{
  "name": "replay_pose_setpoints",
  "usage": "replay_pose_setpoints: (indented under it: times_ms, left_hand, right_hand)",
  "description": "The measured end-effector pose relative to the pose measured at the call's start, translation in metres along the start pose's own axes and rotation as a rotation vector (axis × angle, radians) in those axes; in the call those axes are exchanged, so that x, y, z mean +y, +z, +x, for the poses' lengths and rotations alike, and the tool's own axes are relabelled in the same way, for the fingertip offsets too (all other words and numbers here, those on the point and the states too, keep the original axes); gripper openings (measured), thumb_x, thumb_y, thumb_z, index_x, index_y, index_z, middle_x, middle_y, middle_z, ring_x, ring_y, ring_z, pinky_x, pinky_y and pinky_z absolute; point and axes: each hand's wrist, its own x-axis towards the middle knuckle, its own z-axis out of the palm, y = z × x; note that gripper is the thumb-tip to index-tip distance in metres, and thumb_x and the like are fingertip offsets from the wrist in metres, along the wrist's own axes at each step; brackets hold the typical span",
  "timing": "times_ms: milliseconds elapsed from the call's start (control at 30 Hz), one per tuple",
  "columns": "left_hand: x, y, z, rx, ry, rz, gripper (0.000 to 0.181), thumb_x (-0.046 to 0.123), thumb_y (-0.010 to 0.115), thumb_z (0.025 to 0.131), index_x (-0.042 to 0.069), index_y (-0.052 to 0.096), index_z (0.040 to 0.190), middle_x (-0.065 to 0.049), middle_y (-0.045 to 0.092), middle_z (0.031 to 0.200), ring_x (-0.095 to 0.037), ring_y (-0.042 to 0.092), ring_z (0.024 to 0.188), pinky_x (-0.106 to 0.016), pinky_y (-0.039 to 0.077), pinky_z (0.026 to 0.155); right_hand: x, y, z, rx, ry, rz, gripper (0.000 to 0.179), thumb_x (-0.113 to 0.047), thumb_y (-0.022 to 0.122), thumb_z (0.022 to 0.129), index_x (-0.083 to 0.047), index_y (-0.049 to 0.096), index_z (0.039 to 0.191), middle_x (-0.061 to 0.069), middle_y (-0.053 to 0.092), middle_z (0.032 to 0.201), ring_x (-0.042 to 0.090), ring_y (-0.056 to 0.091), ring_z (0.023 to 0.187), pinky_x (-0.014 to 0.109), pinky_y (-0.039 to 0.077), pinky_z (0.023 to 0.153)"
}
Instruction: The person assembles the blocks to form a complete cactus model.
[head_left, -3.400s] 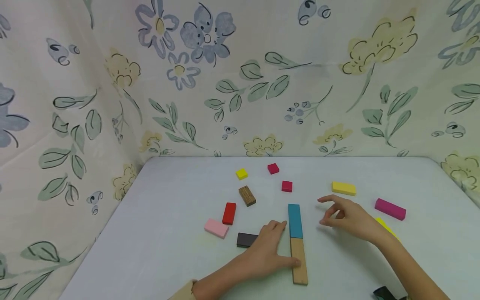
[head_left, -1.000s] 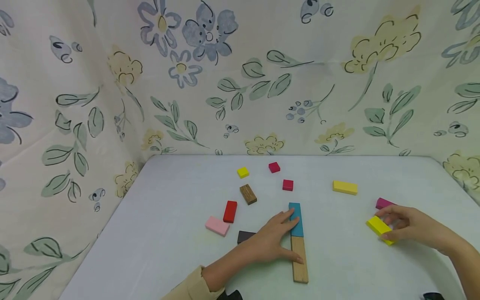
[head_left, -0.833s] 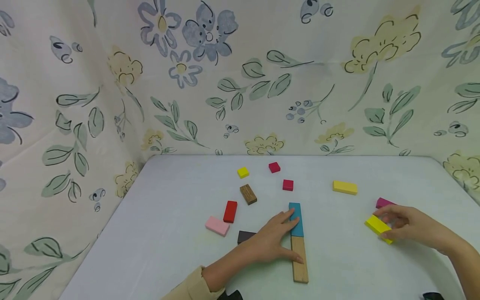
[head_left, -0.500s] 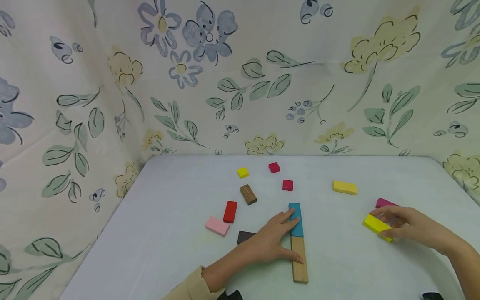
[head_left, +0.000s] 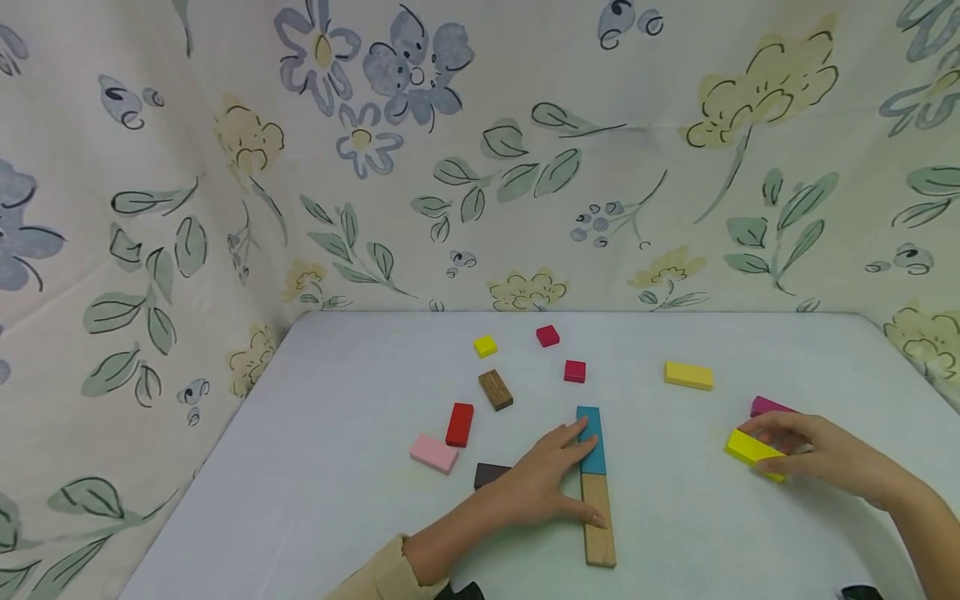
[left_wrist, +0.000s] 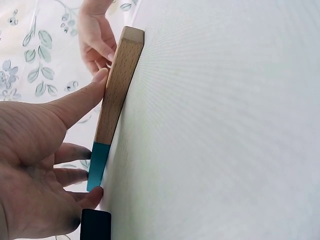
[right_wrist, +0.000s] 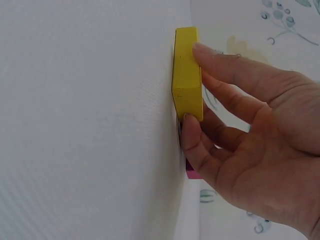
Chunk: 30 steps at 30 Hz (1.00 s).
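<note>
A blue block (head_left: 596, 459) and a plain wooden block (head_left: 600, 547) lie end to end in one line on the white table. My left hand (head_left: 528, 483) spreads over this line, fingertips on the blue block and thumb on the wooden one. At the right, my right hand (head_left: 821, 454) pinches a bright yellow block (head_left: 748, 448) between thumb and fingers. In the right wrist view the yellow block (right_wrist: 187, 65) is held close to the table surface. Behind that hand a magenta block (head_left: 768, 406) is partly hidden.
Left of the line lie a black block (head_left: 491, 475), partly under my left arm, a pink block (head_left: 433, 453), a red block (head_left: 460, 424) and a brown block (head_left: 496, 390). Farther back are a small yellow block (head_left: 485, 346), two small crimson blocks (head_left: 575, 372) and a long yellow block (head_left: 688, 375).
My right hand has moved right from beside the line and taken hold of the bright yellow block, then shifted it slightly left. My left fingertips have come onto the blue block.
</note>
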Motion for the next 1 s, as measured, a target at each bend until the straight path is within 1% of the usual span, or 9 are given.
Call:
replay_pose_setpoints:
  times_ms: [167, 300, 367, 467, 567, 667, 767, 867, 1000]
  left_hand:
    - [0.018, -0.012, -0.008, -0.022, -0.043, -0.034, 0.096, 0.046, 0.084, 0.09, 0.022, 0.033, 0.167, 0.007, 0.015, 0.177, -0.025, 0.017, 0.163, -0.046, 0.033, 0.126]
    - [0.027, -0.017, -0.01, -0.028, -0.074, -0.032, 0.095, 0.042, 0.085, 0.089, 0.019, 0.035, 0.166, 0.005, 0.017, 0.177, -0.025, 0.018, 0.163, -0.045, 0.033, 0.126]
    - [0.028, -0.017, -0.01, -0.029, -0.079, -0.025, 0.095, 0.041, 0.086, 0.089, 0.019, 0.035, 0.166, 0.005, 0.018, 0.177, -0.025, 0.018, 0.163, -0.044, 0.033, 0.126]
    - [0.028, -0.017, -0.01, -0.026, -0.083, -0.018, 0.096, 0.042, 0.086, 0.089, 0.019, 0.035, 0.166, 0.004, 0.018, 0.177, -0.024, 0.018, 0.163, -0.044, 0.033, 0.126]
    - [0.026, -0.016, -0.01, -0.023, -0.08, -0.016, 0.096, 0.042, 0.086, 0.089, 0.019, 0.035, 0.166, 0.004, 0.018, 0.177, -0.025, 0.018, 0.163, -0.044, 0.032, 0.127]
    - [0.02, -0.012, -0.008, -0.011, -0.057, -0.015, 0.096, 0.045, 0.085, 0.089, 0.021, 0.034, 0.167, 0.006, 0.017, 0.177, -0.024, 0.018, 0.163, -0.045, 0.033, 0.126]
    - [0.013, -0.008, -0.006, -0.003, -0.035, -0.009, 0.096, 0.05, 0.083, 0.089, 0.023, 0.033, 0.167, 0.008, 0.015, 0.177, -0.024, 0.018, 0.163, -0.046, 0.034, 0.125]
    - [0.01, -0.007, -0.005, -0.004, -0.03, -0.011, 0.097, 0.051, 0.082, 0.089, 0.025, 0.032, 0.167, 0.009, 0.014, 0.177, -0.023, 0.018, 0.163, -0.046, 0.035, 0.125]
    - [0.009, -0.007, -0.005, -0.011, -0.031, -0.023, 0.097, 0.05, 0.083, 0.089, 0.025, 0.032, 0.168, 0.01, 0.014, 0.177, -0.023, 0.017, 0.163, -0.046, 0.035, 0.125]
  right_hand:
    - [-0.001, 0.002, 0.004, -0.013, 0.009, -0.002, 0.048, -0.018, 0.078, 0.095, 0.007, 0.064, 0.133, 0.011, 0.066, 0.119, 0.004, 0.055, 0.089, 0.023, 0.057, 0.073]
    - [-0.004, 0.004, 0.008, -0.011, 0.008, -0.018, 0.05, -0.02, 0.079, 0.095, 0.006, 0.064, 0.135, 0.011, 0.067, 0.121, 0.005, 0.057, 0.091, 0.022, 0.057, 0.075]
    - [-0.006, 0.006, 0.009, -0.004, -0.003, -0.022, 0.05, -0.02, 0.079, 0.095, 0.006, 0.064, 0.136, 0.011, 0.068, 0.121, 0.003, 0.057, 0.09, 0.022, 0.057, 0.075]
    - [-0.01, 0.008, 0.01, 0.003, -0.027, -0.016, 0.05, -0.02, 0.079, 0.096, 0.006, 0.064, 0.136, 0.011, 0.069, 0.122, -0.001, 0.057, 0.09, 0.022, 0.057, 0.075]
    - [-0.014, 0.009, 0.011, 0.012, -0.045, -0.01, 0.049, -0.02, 0.079, 0.095, 0.005, 0.064, 0.135, 0.009, 0.069, 0.119, -0.002, 0.057, 0.09, 0.023, 0.057, 0.074]
    - [-0.019, 0.012, 0.011, 0.032, -0.059, -0.02, 0.047, -0.019, 0.081, 0.094, 0.002, 0.066, 0.133, 0.006, 0.067, 0.115, -0.002, 0.058, 0.089, 0.022, 0.057, 0.074]
    - [-0.023, 0.014, 0.013, 0.043, -0.069, -0.016, 0.045, -0.019, 0.081, 0.094, 0.0, 0.068, 0.131, 0.007, 0.067, 0.116, -0.002, 0.058, 0.09, 0.023, 0.057, 0.074]
    - [-0.027, 0.016, 0.016, 0.038, -0.082, -0.007, 0.043, -0.019, 0.08, 0.094, 0.0, 0.068, 0.131, 0.008, 0.068, 0.118, 0.004, 0.06, 0.092, 0.023, 0.057, 0.074]
    - [-0.034, 0.018, 0.023, 0.018, -0.083, -0.001, 0.041, -0.018, 0.078, 0.095, 0.001, 0.068, 0.13, 0.011, 0.071, 0.12, 0.018, 0.063, 0.1, 0.022, 0.058, 0.075]
